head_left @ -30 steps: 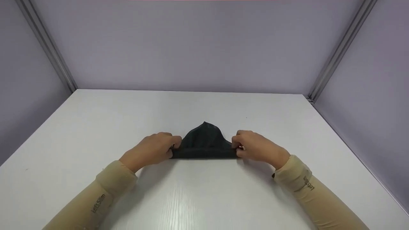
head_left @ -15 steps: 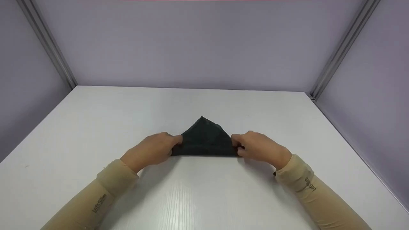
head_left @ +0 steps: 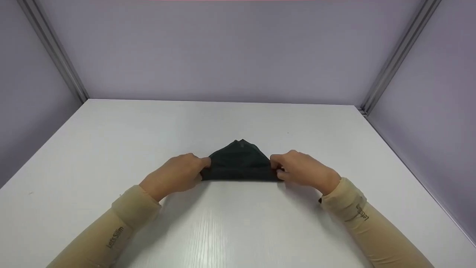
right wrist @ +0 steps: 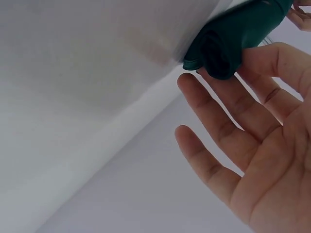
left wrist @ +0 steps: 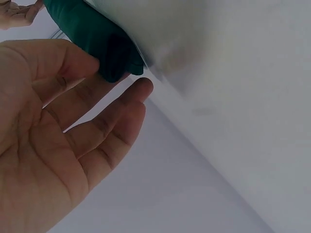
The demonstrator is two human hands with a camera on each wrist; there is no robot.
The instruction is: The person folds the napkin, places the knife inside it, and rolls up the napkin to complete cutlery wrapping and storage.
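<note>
One dark green cloth (head_left: 238,163) lies near the middle of the white table (head_left: 238,223), its near edge turned into a tight roll running from one hand to the other. Beyond the roll a short triangular flap of the same cloth lies on the table, its tip pointing away from the person. Judging by that, most of the rolling looks done; only the small flap past the roll is left to take in.

Left hand (head_left: 174,175) sits at the left end of the roll. In the left wrist view the roll's end (left wrist: 104,46) rests between the thumb and the upper fingers (left wrist: 73,104); the lower fingers are stretched out and slightly apart, not wrapped round it. Grip looks like a light pinch at the end only.

Right hand (head_left: 303,169) mirrors it at the right end. The right wrist view shows the rolled end (right wrist: 228,41), its spiral layers visible, lying against the upper fingers (right wrist: 252,104), with the two lower fingers straight, spread and free of the cloth. The thumb is not clearly shown there, so how firmly that end is held I cannot tell.

Beige sleeves (head_left: 122,223) cover both forearms. Lilac walls (head_left: 223,48) enclose the table on three sides, with metal rails (head_left: 52,52) in the corners.
</note>
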